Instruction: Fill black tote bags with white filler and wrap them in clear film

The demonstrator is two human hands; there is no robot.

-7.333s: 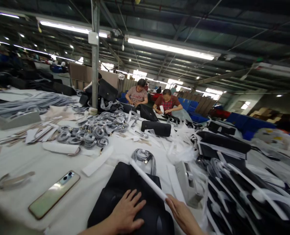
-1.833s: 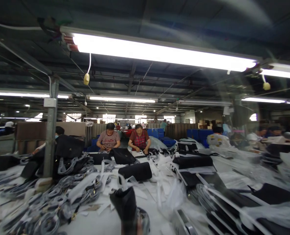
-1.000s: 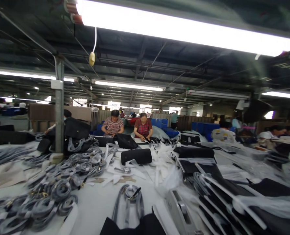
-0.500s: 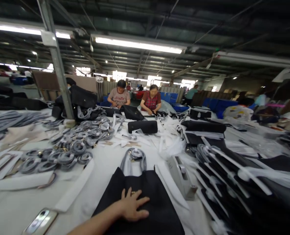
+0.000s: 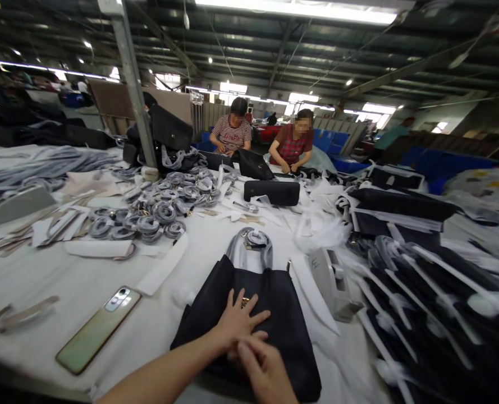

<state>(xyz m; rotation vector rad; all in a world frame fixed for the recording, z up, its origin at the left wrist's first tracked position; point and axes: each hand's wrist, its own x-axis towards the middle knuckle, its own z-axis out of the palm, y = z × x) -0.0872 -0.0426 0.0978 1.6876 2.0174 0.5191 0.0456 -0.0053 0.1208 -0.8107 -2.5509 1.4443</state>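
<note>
A black handbag lies flat in front of me, its wrapped grey handles and a coiled strap at the far end. My left hand rests on the bag's front with fingers spread, beside a small gold emblem. Close below the left wrist is my right hand, its fingers curled together. What the right fingers hold, if anything, is hidden.
A grey tape dispenser stands right of the bag, with a pile of black bags beyond it. A phone lies at left, with coiled straps farther back. Two people work across the table.
My right hand has come into view over the bag's lower part. The left hand stays spread on the bag. The view has tilted down and shifted left, showing the whole phone.
</note>
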